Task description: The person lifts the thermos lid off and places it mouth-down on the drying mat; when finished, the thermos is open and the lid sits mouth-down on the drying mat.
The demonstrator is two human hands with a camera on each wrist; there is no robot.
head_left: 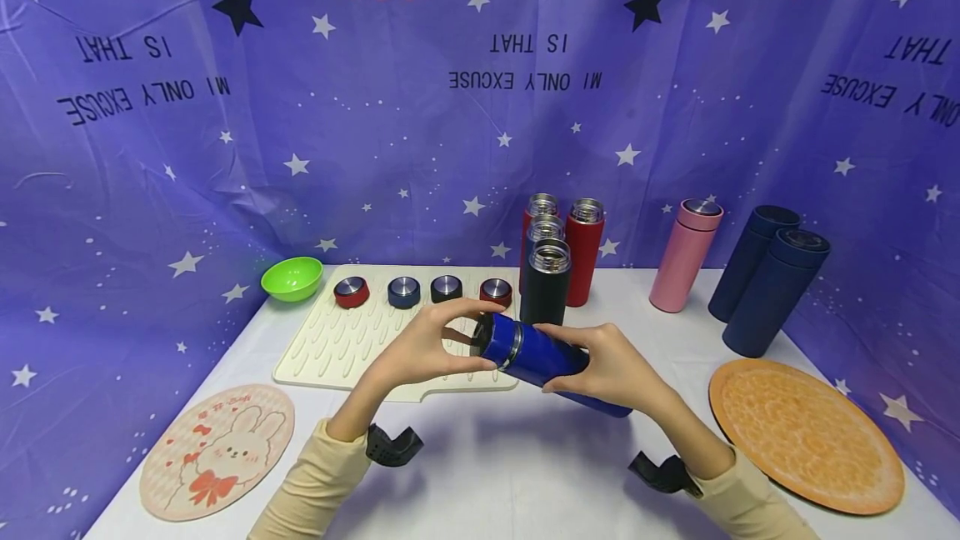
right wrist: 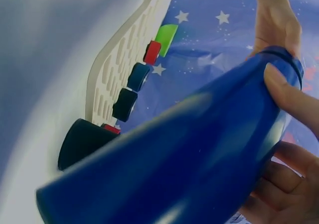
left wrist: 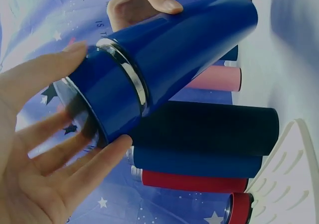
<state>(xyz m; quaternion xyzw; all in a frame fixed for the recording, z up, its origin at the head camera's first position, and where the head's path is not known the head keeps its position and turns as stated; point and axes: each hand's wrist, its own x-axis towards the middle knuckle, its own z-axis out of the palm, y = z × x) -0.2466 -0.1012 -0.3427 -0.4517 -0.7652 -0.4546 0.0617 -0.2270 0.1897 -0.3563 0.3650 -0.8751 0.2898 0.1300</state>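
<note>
A glossy blue thermos (head_left: 543,354) is held tilted above the table, its lidded end up and to the left. My left hand (head_left: 435,344) grips the lid (left wrist: 102,92) at its edges, thumb on one side and fingers on the other. Around the body, below the silver ring (left wrist: 127,74), my right hand (head_left: 607,365) holds the thermos between thumb and fingers. Close behind it stands an uncapped black thermos (head_left: 546,290). Uncapped red thermoses (head_left: 585,252) and a dark blue one (head_left: 545,228) stand just behind that.
A cream drying mat (head_left: 337,348) carries several removed lids (head_left: 403,292) along its back. A green bowl (head_left: 292,279) sits at the back left. To the right stand a capped pink thermos (head_left: 686,257) and two navy ones (head_left: 776,294). Round mats lie left (head_left: 217,452) and right (head_left: 806,436).
</note>
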